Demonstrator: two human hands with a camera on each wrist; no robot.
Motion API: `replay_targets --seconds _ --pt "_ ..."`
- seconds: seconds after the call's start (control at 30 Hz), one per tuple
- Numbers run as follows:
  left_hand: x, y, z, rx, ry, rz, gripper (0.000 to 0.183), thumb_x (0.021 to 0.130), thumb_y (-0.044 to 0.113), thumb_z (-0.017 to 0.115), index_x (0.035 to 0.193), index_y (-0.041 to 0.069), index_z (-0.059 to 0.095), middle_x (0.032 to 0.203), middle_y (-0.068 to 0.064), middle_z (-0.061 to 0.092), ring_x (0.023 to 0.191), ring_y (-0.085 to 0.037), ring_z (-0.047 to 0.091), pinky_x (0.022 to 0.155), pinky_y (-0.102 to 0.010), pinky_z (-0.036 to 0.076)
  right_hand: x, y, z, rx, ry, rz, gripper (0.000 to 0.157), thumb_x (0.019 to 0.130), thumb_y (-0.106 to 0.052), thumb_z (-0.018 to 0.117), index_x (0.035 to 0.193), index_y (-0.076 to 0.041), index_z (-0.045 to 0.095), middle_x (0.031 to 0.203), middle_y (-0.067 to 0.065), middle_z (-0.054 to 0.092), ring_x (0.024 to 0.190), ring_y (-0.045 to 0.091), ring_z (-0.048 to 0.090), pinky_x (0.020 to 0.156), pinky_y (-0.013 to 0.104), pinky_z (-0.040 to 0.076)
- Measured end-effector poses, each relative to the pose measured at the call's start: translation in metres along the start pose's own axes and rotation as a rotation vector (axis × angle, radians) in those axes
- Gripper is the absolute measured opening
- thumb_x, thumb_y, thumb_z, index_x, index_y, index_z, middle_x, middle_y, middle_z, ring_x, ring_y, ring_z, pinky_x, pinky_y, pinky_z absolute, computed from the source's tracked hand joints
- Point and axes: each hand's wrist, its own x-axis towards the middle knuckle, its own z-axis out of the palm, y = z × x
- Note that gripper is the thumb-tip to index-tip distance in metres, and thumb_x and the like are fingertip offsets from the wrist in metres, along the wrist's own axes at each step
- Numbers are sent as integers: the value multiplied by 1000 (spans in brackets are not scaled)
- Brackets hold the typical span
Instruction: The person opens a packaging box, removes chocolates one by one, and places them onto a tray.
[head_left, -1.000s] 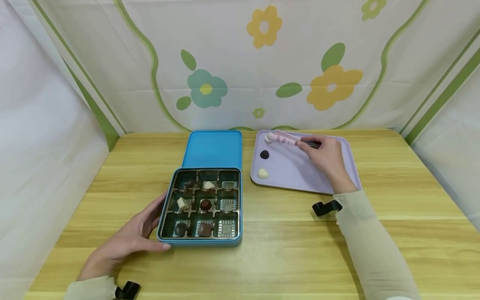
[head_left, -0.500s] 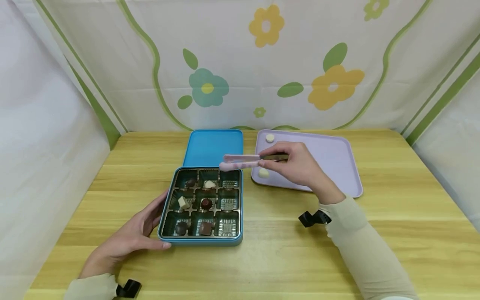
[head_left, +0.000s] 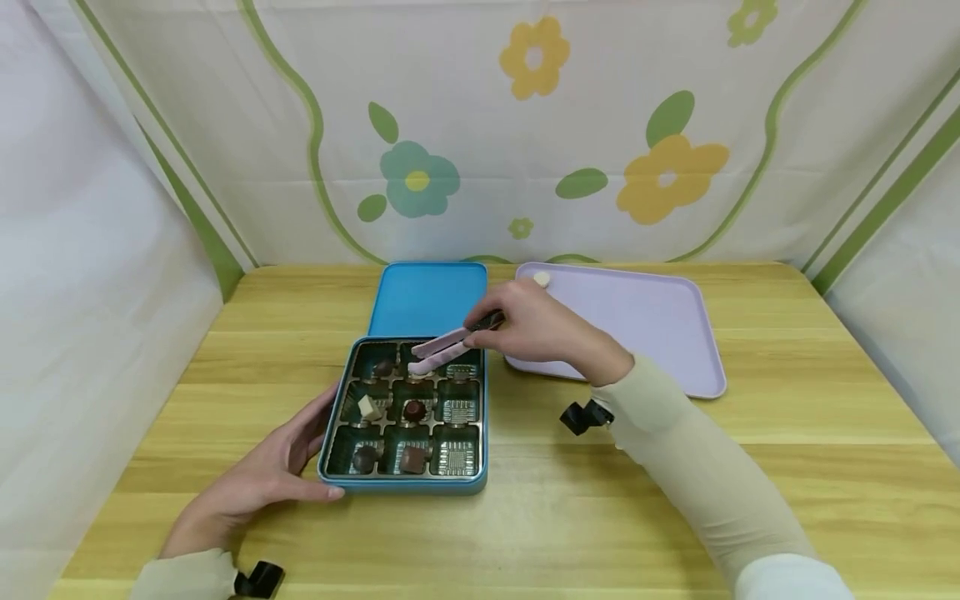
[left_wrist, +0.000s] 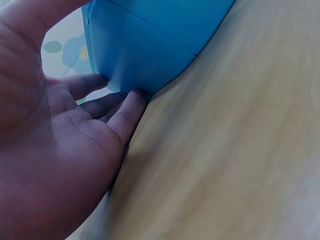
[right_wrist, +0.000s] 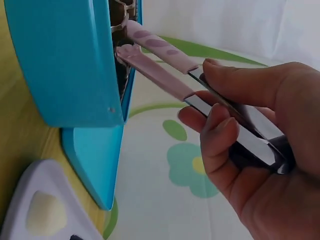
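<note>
My right hand grips a pair of tongs with pink paw-like tips and metal arms. The tips stand slightly apart, inside the top middle compartment of a blue tin, right over a white chocolate. In the right wrist view, the tongs' tips reach past the tin's rim. My left hand touches the tin's front left corner, thumb at the front and fingers along the left side. The left wrist view shows the fingertips against the tin's wall. Other chocolates there include a white block and a round brown one.
A lilac tray lies to the right behind the tin, with a round white chocolate at its far left. Another white chocolate shows on it in the right wrist view. The tin's blue lid lies open behind it.
My right hand has carried the tongs left from the white chocolate at the tray's far left into the tin's top middle compartment. The left hand has stayed at the tin.
</note>
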Motion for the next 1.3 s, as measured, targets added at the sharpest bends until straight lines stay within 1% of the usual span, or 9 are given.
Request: replay_targets --seconds 0.1,0.23,0.33,0.4,0.53,0.67,0.97,1.17,1.3 --pt "0 -1 1 -14 -6 2 123 85 -4 85 176 19 4 179 -27 -10 146 15 39 113 -12 41 11 -10 3 -62 -65 6 15 96 -18 82 107 -8 86 105 5 83 92 17 74 80 33 60" --pt "1 -1 2 -22 -6 -2 123 85 -4 85 176 20 4 180 -26 -10 146 15 39 113 -12 42 24 -25 7 -138 -143 1 11 96 -17 81 102 -8 86 98 5 82 87 18 72 78 32 59" --pt "1 -3 2 -30 -10 2 124 85 -5 85 176 20 4 179 -26 -10 146 14 40 113 -13 42 28 -28 10 -161 -167 -17 9 96 -15 80 99 -9 86 96 4 83 85 18 72 78 32 58" --pt "1 -3 3 -36 -9 5 124 84 -6 85 176 19 5 179 -27 -9 146 13 41 113 -14 43 27 -27 10 -142 -166 -25 9 97 -14 80 100 -9 86 97 5 83 85 18 73 77 31 59" --pt "-1 -2 3 -41 -2 10 124 84 -7 85 176 19 6 179 -28 -7 146 10 43 112 -15 44 20 -21 9 -68 -135 -6 11 98 -15 79 104 -8 86 101 5 83 86 16 72 76 30 59" --pt "-2 -1 3 -40 1 7 124 84 -6 85 176 20 6 179 -27 -7 146 11 42 113 -14 43 9 -11 8 -5 -63 15 13 97 -17 81 105 -8 86 101 4 82 86 15 69 74 29 56" --pt "-2 0 2 -35 2 -1 123 85 -6 85 176 21 6 180 -26 -8 146 12 42 112 -15 44 -20 9 9 196 129 69 15 94 -15 84 108 -9 85 107 4 83 99 19 74 87 39 61" --pt "-4 1 1 -42 3 1 123 84 -7 84 176 20 5 179 -27 -9 146 13 41 112 -15 45 -29 18 14 284 164 136 17 95 -19 84 111 -14 85 109 1 83 100 16 74 89 38 62" --pt "-5 -1 1 -52 -1 9 123 84 -8 84 176 19 5 179 -27 -9 147 10 42 112 -16 45 -33 23 15 339 169 180 19 95 -21 85 113 -17 85 108 0 82 97 18 73 82 35 61"
